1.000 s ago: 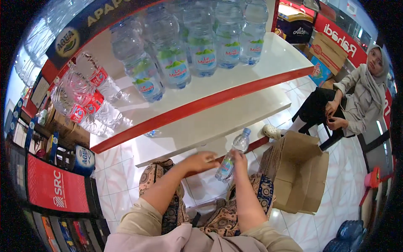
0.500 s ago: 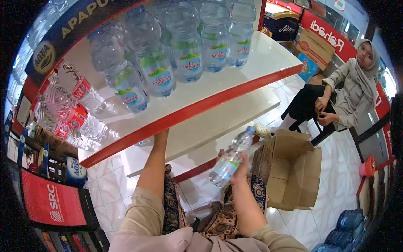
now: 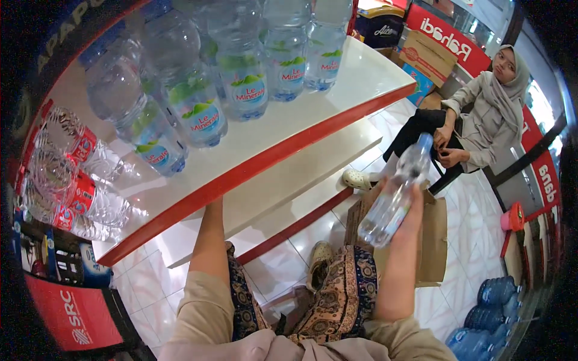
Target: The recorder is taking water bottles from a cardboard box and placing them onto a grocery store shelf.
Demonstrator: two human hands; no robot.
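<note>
My right hand (image 3: 412, 212) is wrapped round a clear plastic water bottle (image 3: 391, 195) with a blue cap, tilted with its cap up and to the right. The bottle is held in the air in front of an open cardboard box (image 3: 435, 231). My left forearm (image 3: 211, 240) reaches in beneath the top shelf (image 3: 337, 111), whose red edge hides the hand, so its fingers do not show. On that white shelf stand several large water bottles (image 3: 245, 90) with blue and green labels. Several smaller red-labelled bottles (image 3: 81, 192) are at the shelf's left end.
A lower white shelf (image 3: 355, 144) lies under the top one. At the right a person (image 3: 481, 120) sits on a chair. Large blue water jugs (image 3: 481, 328) lie on the tiled floor at lower right; a red panel (image 3: 72, 313) stands at lower left.
My right hand has carried the bottle up and to the right, away from the shelves and across the box. My left forearm stays under the top shelf. The whole view has shifted slightly.
</note>
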